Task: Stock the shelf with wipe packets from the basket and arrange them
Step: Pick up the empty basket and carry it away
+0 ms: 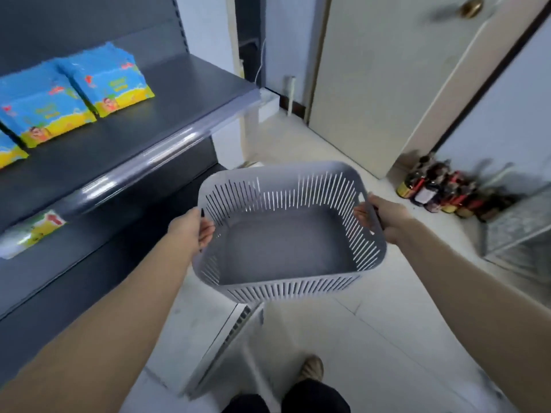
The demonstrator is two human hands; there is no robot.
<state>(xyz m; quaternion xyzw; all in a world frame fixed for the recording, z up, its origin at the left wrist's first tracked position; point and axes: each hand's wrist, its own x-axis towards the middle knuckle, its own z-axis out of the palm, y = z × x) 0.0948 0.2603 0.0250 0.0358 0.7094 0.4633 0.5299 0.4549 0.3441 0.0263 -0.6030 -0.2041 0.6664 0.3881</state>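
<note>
**Grey basket held up at the end of the shelf**

Both hands are on the grey slotted plastic basket [298, 289]. The left hand [193, 228] grips the left rim and the right hand [384, 217] grips the right rim. On each side the fingers are hooked over the edge and curled down inside the wall. The basket is off the floor, tipped a bit toward the person, and its grey bottom shows right across.

Just left of it is the dark grey metal shelf [143, 114], with a clear plastic strip [167, 150] along the front edge. The blue and yellow wipe packets are up there: one [110, 80] standing nearest the middle, one [44, 105] right beside it, and a third [9, 152] cut off by the frame. From the packets to the shelf's right-hand corner it's just dark shelf top. One more packet [31, 232] lies on the lower shelf near its front edge.

Under the basket is pale tiled floor [372, 338], and a white slatted thing [229, 338] stands on it. It's blurred, so I can't tell what it is. A tan shoe [313, 368] is planted right next to that.

Further out there's a cream door [387, 84] with a brass knob [471, 7]. A cluster of dark glass bottles [441, 192] stands on the floor against the right wall, next to a speckled stone ledge [521, 228]. The open floor runs between the shelf end and those bottles.
</note>
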